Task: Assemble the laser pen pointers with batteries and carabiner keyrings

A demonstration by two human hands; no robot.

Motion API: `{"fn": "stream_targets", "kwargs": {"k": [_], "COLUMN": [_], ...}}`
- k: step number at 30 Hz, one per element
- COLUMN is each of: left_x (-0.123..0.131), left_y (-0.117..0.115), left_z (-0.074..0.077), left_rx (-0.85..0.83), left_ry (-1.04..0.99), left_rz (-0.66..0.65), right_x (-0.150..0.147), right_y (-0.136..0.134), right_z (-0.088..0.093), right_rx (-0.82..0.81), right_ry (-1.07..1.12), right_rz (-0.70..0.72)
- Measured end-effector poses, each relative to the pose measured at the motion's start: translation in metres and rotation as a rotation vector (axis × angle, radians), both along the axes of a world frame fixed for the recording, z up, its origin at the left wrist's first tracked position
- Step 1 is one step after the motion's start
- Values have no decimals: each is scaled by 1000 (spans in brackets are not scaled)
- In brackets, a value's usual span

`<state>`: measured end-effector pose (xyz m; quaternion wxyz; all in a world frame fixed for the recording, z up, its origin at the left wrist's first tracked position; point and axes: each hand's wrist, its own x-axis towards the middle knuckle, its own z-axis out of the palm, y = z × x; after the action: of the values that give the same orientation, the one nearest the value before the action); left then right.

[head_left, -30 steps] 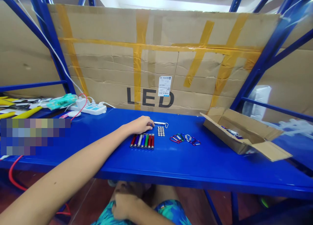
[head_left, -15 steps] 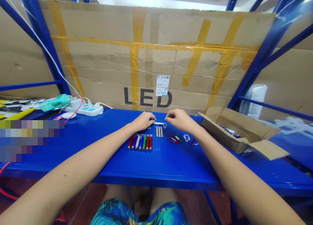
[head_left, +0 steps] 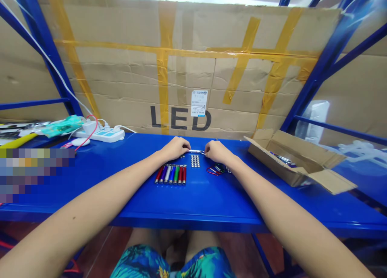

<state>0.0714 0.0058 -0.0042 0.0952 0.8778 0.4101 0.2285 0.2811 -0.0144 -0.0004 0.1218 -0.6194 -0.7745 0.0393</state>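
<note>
L grip [head_left: 175, 148], R grip [head_left: 216, 151] on silver torch [head_left: 195, 151] ends

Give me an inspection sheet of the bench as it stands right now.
Surface: blue metal shelf top; the small items are grouped mid-depth.
Work items: silver flashlight lies between the hands. Nearer the front edge are a row of coloured flashlights, a block of button cells and carabiners.
Clutter: open cardboard box at right; teal packet at left.
Hands: left hand and right hand are each closed on one end of the silver flashlight.
Cables: power strip with plugs in it; red cable loops beside it.
Surroundings: taped cardboard sheet marked LED; blue rack uprights.
</note>
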Motion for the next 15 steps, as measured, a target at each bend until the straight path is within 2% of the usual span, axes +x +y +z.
{"fn": "stream_targets", "kwargs": {"k": [15], "left_x": [-3], "left_y": [-4], "left_z": [4], "left_rx": [-70], "left_ry": [-1], "left_rz": [-40], "right_x": [5], "right_y": [-4], "right_z": [0], "right_rx": [10], "right_ry": [-13], "right_rz": [18]}}
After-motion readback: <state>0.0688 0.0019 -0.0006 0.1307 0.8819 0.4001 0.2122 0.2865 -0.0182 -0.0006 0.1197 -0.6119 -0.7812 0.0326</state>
